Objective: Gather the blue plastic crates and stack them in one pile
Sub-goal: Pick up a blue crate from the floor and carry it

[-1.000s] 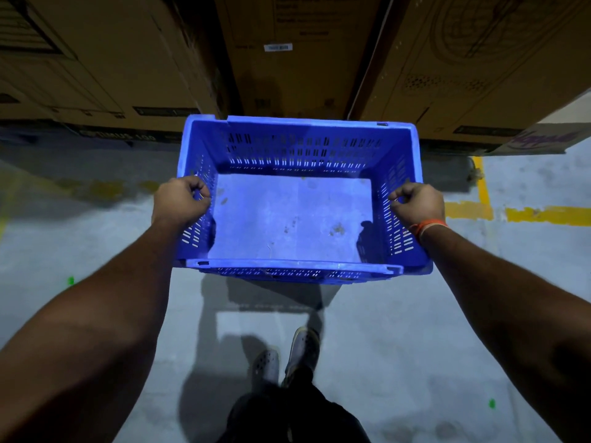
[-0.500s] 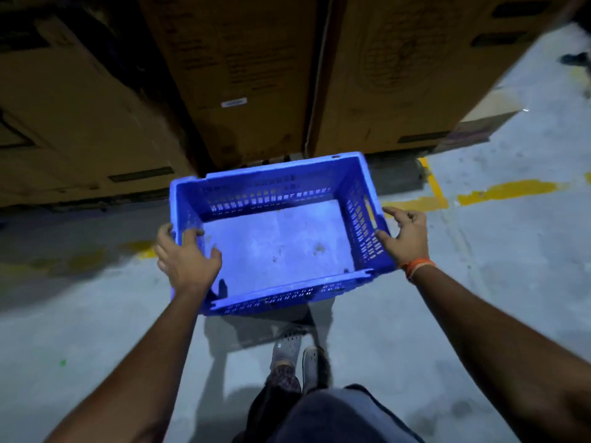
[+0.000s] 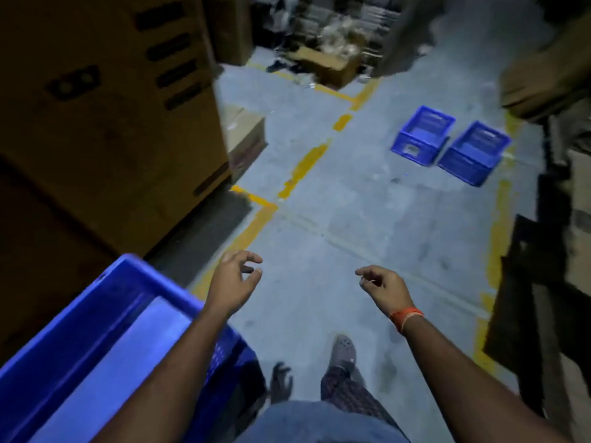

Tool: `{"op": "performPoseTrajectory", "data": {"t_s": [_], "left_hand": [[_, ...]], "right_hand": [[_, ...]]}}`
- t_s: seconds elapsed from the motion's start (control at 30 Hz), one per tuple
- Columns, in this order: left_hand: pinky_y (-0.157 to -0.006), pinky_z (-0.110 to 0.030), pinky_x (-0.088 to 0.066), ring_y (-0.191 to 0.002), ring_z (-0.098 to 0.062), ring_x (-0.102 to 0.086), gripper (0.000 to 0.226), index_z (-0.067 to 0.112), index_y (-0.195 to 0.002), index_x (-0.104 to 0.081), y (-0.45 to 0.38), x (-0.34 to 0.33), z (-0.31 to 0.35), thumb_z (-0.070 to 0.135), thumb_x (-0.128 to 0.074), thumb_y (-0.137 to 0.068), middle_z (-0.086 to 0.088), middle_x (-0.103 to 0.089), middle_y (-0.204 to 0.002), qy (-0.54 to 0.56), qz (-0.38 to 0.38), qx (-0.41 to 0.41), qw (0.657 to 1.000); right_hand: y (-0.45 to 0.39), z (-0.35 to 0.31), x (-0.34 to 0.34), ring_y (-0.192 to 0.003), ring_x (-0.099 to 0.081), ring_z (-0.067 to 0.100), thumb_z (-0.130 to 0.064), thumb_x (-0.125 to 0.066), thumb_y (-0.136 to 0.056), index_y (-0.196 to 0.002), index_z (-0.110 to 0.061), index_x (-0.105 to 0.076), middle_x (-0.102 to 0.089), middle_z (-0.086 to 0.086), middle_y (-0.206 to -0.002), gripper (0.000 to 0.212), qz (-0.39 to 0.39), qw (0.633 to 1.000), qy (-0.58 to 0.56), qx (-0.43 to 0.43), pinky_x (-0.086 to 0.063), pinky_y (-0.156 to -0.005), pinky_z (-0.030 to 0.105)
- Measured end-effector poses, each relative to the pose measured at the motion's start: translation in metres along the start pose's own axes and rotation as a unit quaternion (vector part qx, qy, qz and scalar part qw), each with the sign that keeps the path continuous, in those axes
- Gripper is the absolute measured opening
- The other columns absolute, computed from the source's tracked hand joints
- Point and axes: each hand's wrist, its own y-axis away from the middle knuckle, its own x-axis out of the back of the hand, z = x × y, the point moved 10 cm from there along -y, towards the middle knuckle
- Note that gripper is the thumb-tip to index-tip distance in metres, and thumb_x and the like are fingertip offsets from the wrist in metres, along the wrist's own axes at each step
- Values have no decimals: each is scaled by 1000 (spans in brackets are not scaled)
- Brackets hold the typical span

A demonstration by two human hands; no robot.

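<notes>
From the head camera, the floor (image 3: 367,219) is grey and rough, with worn yellow lines (image 3: 302,169) painted on it. A big blue plastic crate (image 3: 105,346) sits low on the left. It has a thick smooth rim, a flat pale bottom and small slots in its side wall. The picture edge cuts off part of it, and the left arm crosses over its near corner.

Two more blue crates, the left far crate (image 3: 422,134) and the right far crate (image 3: 475,151), stand on the floor far ahead, just beside each other. Both are box shaped and have slotted walls. They are well apart from the near one.

Tall brown cardboard boxes (image 3: 112,107) stand on the left. The stuff at the far end and on the right is dark and blurry, so it is hard to make out.

The left hand (image 3: 232,282) and the right hand (image 3: 385,287) reach out in front, palms down, over bare floor. Their fingers are loosely curled and apart, gripping nothing. An orange band (image 3: 405,316) sits on the right wrist. A grey shoe (image 3: 343,348) with holes shows below.
</notes>
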Motion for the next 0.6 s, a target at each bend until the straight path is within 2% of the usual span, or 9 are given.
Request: {"op": "performPoseTrajectory", "data": {"t_s": [0.17, 0.2, 0.3, 0.43, 0.6], "left_hand": [[-81, -22, -54, -77, -2, -69, 22, 34, -91, -69, -82, -126, 95, 13, -70, -85, 2, -58, -112, -17, -105, -49, 993], [-81, -22, -54, -76, -1, -68, 21, 32, -92, -69, -96, -149, 115, 12, -69, -85, 1, -59, -113, -17, -118, -53, 991], [-70, -8, -47, -77, 3, -67, 18, 27, -95, -71, -133, -219, 174, 11, -67, -88, 3, -56, -115, -7, -164, -62, 985], [-75, -15, -47, -85, -2, -68, 16, 29, -96, -71, -173, -289, 242, 16, -65, -90, 10, -54, -118, 29, -190, -67, 979], [-69, -9, -46, -85, -2, -67, 15, 31, -95, -71, -220, -359, 293, 18, -66, -90, 11, -54, -117, 25, -227, -79, 970]], "right_hand": [[-29, 91, 116, -85, -67, 18, -6, -64, -84, -88, -28, -74, -73, -8, -91, 24, 110, 988, -83, -69, -54, -83, 38], [-36, 106, 137, -86, -67, 17, -5, -63, -85, -88, -27, -74, -73, -7, -91, 25, 125, 985, -92, -78, -54, -83, 37], [-50, 142, 198, -86, -66, 10, -2, -62, -85, -92, -19, -75, -73, -4, -91, 22, 162, 975, -105, -107, -53, -82, 32], [-80, 173, 264, -82, -66, 14, -4, -62, -83, -90, -20, -75, -73, -4, -88, 22, 177, 972, -103, -117, -52, -79, 29], [-117, 200, 318, -86, -67, 10, -4, -61, -84, -90, -22, -75, -74, -7, -91, 24, 207, 962, -125, -126, -53, -80, 26]]}}
